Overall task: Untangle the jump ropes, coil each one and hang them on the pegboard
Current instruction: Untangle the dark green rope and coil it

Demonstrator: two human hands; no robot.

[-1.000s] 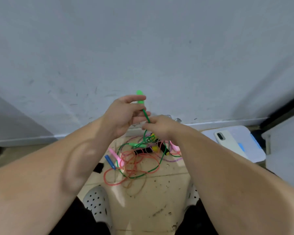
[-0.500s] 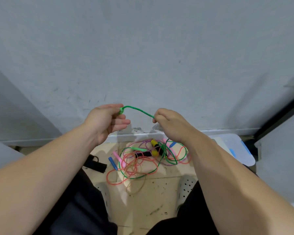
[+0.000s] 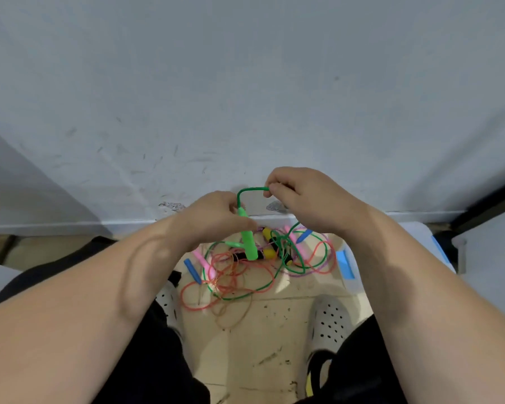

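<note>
Green rope (image 3: 250, 188): its cord arches between my 2 hands, held up before the wall, above the floor pile.
Green handle (image 3: 249, 243): hangs from my left hand, its free end pointing to 6 o'clock.
Left hand (image 3: 213, 218): fingers curled round the handle's top, where the cord comes out.
Right hand (image 3: 306, 199): at 2 o'clock from the left one, fingertips pinching the cord; a green strand runs down beneath it into the pile.
Tangle (image 3: 239, 282): red, green, purple and tan cords knotted on the tiled floor (image 3: 245, 360), at 6 o'clock from my hands.
Blue handle (image 3: 192, 270): at the tangle's 9 o'clock edge, just beside a pink handle (image 3: 204, 262).
Yellow handle (image 3: 268, 243): near the tangle's 12 o'clock side.
White shoes (image 3: 331, 322): 2, at 5 and 7 o'clock from the tangle.
</note>
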